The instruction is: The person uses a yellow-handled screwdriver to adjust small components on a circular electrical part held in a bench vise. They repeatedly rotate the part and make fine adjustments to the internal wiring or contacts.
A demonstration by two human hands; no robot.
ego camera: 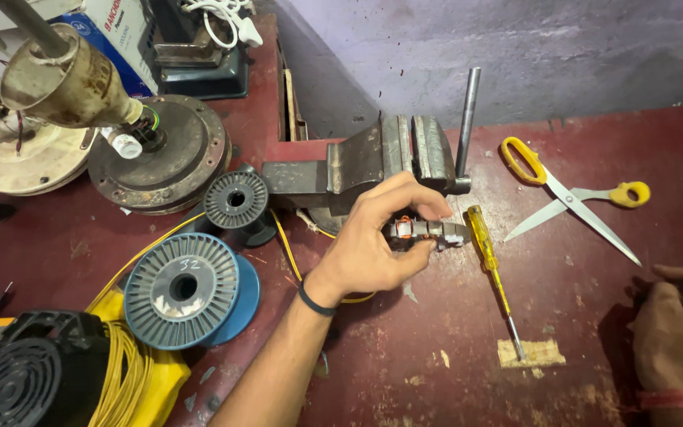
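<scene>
left hand [373, 241] gripping small wound stator [424, 231] beside vise [373, 162], right hand [677, 324] loosely curled at table edge

A small wound stator [427, 231] is gripped by the fingers of the left hand [377, 237] just in front of the bench vise [373, 162]. A yellow-handled screwdriver [490, 269] is laid just right of it on the red bench [436, 364]. The right hand [673, 316] is rested curled at the near right edge. Yellow-handled scissors [571, 198] are seen open farther right, and wire spools [187, 289] to the left.
</scene>
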